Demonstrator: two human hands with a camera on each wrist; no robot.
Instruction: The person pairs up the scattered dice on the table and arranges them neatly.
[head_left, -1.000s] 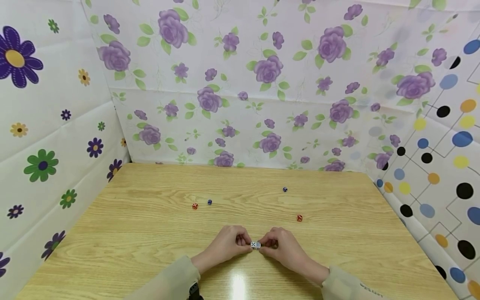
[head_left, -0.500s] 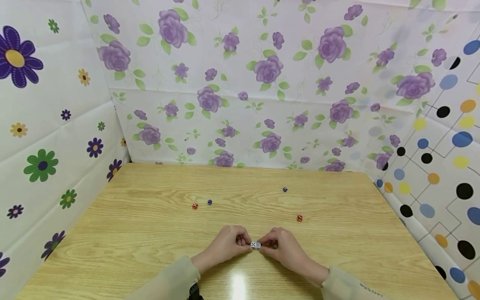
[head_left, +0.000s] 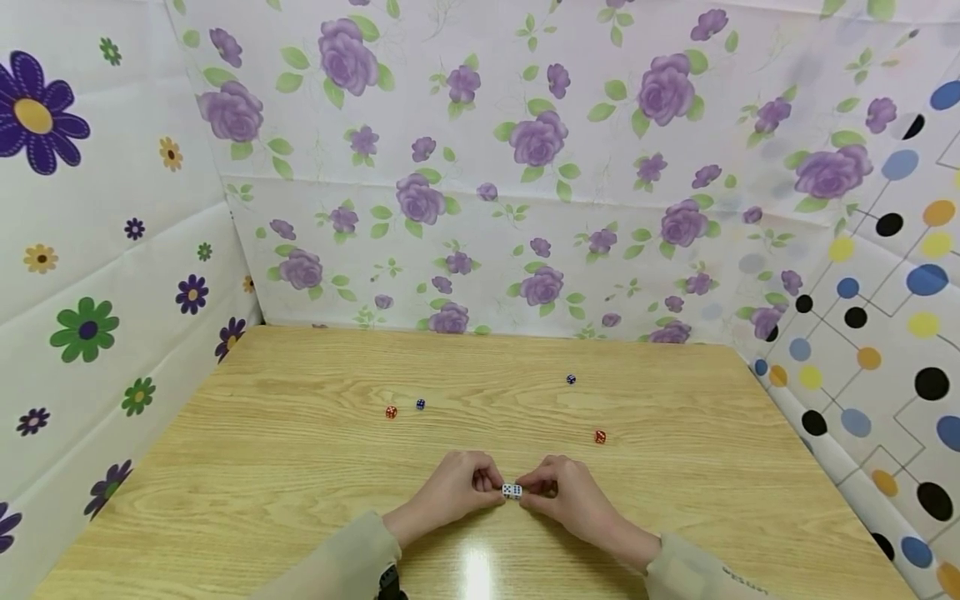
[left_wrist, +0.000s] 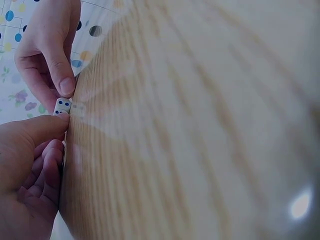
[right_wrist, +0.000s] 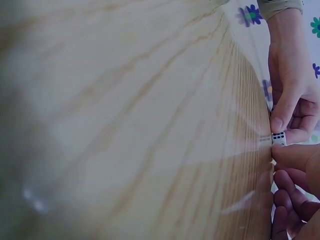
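Two white dice with dark pips sit side by side on the wooden table, the left die (head_left: 507, 491) against the right die (head_left: 517, 492). My left hand (head_left: 457, 488) pinches the left one between thumb and forefinger. From the other side my right hand (head_left: 566, 496) pinches the right one the same way. Seen from the left wrist, a white die (left_wrist: 63, 105) shows between the two thumbs, low on the tabletop. The right wrist view has a white die (right_wrist: 278, 138) between the fingertips of both hands.
Farther back on the table (head_left: 300, 467), a red die (head_left: 392, 412) and a blue die (head_left: 420, 404) lie left of centre. To the right lie another blue die (head_left: 571, 379) and another red die (head_left: 600, 437). Patterned cloth walls (head_left: 480, 167) enclose the table's back and sides.
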